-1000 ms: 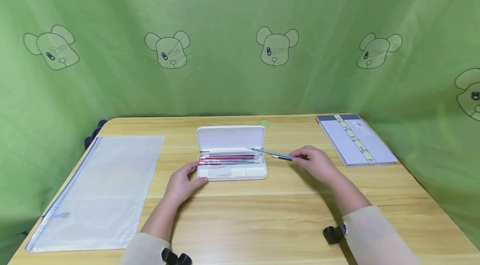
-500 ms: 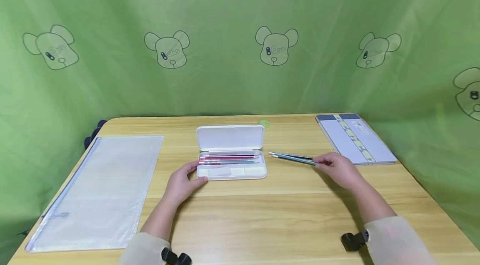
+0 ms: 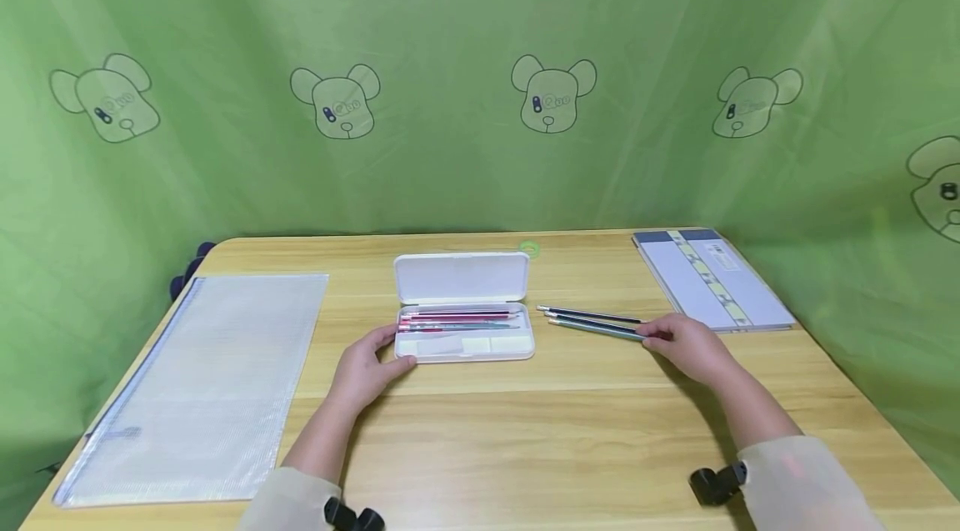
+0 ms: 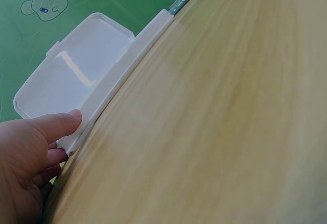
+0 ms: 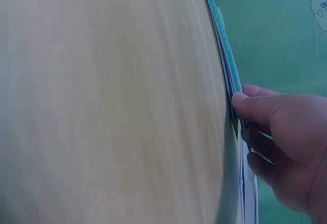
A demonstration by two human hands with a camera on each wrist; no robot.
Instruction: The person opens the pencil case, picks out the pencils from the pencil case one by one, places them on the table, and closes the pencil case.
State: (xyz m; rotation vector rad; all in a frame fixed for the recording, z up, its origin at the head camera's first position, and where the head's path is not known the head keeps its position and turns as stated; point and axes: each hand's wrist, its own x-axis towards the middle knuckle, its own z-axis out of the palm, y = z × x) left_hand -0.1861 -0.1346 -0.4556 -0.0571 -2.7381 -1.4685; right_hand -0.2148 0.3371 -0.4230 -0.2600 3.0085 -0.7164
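A white pencil case [image 3: 514, 345] lies with its lid raised on the wooden table, several pink, dark and teal pencils [image 3: 457, 317] in its long compartment. My left hand [image 3: 363, 371] grips the case's left end, thumb along the front edge; the left wrist view shows the thumb [image 4: 61, 125] on the white side wall. To the right of the case, my right hand [image 3: 687, 348] pinches teal and dark pencils [image 3: 596, 326] by their near ends. They fan out low over the table, pale ends toward the case. Within the right wrist view, thumb and fingertips close on the teal pencil [image 5: 225, 43].
A translucent zip bag [image 3: 195, 381] lies flat at the left. Notebooks with a patterned band [image 3: 720, 281] rest at the back right, just beyond my right hand. Behind the case sits a small green ring [image 3: 529, 249]. A green curtain [image 3: 450, 164] borders the table's back.
My right hand has moved right, away from the case, and turned slightly toward me. The pencils it holds went from over the case's right edge to the table beside it, spreading apart. Left hand stayed.
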